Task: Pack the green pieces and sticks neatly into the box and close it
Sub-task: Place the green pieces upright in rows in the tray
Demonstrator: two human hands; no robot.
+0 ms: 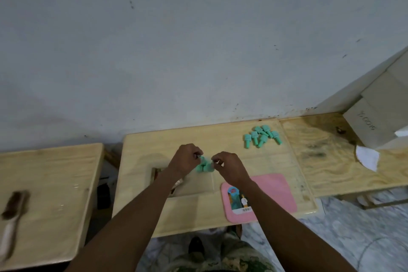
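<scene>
A cluster of green pieces (205, 166) sits in the far right corner of a shallow clear box (198, 187) on the middle wooden table. My left hand (185, 160) and my right hand (228, 166) hover just above that cluster, fingers pinched on small green pieces. Several more green pieces (262, 136) lie in a loose pile at the table's back right. The pink box lid (260, 196), with a picture label, lies flat to the right of the box. Brown sticks (176, 184) show at the box's left side, partly hidden by my left forearm.
A lower wooden table (44, 194) at the left carries a brush (11, 218). A third table (344, 157) at the right holds a cardboard box (375, 121) and white paper (367, 158). A grey wall stands right behind the tables.
</scene>
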